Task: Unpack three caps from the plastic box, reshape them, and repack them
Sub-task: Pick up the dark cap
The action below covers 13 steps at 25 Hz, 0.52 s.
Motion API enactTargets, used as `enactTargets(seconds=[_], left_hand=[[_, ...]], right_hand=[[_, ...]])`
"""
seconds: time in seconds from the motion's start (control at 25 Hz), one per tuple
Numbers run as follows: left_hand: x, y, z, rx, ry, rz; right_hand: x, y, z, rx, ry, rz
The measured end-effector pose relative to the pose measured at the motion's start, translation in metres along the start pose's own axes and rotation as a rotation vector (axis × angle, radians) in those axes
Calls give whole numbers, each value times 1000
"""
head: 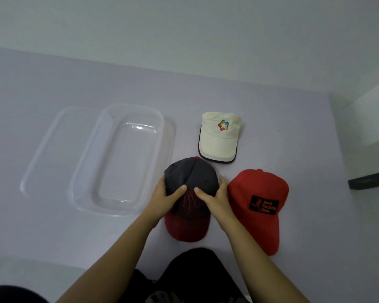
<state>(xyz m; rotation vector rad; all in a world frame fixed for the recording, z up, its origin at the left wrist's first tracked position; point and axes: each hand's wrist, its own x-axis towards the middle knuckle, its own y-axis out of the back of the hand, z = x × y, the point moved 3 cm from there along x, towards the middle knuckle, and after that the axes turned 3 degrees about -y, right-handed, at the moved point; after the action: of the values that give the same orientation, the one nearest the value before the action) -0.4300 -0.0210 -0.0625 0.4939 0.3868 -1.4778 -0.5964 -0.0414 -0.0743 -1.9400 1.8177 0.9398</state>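
Head view shows all three caps out of the clear plastic box (118, 158), left hand (165, 199) and right hand (212, 199) cupping the dark cap (190, 178) mid-reshape, repacking seemingly all still ahead.

Left hand (163, 199) and right hand (214, 199): palms and fingers hidden behind crown of dark grey cap with dark red brim (189, 197); only thumbs and hand backs show. Forearms cut off at near edge. Black patch lettering on red fabric cap (258, 206) blurred, not fully legible. Clear plastic lid (53, 149) at far left partly overlapped by clear plastic box (120, 160); edges faint.
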Motion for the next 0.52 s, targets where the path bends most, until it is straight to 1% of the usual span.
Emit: enactTargets(seconds=[0.08, 0.24, 0.44, 0.52], left_hand=[[1, 1, -1, -68, 44, -16], [0, 4, -12, -154, 96, 7], [-3, 3, -13, -184, 89, 17], [-9, 0, -9, -208, 104, 53]], right_hand=[[3, 0, 6, 59, -41, -29], [7, -1, 9, 150, -22, -122], [0, -2, 9, 308, -1, -203], [-7, 1, 9, 409, 4, -235]])
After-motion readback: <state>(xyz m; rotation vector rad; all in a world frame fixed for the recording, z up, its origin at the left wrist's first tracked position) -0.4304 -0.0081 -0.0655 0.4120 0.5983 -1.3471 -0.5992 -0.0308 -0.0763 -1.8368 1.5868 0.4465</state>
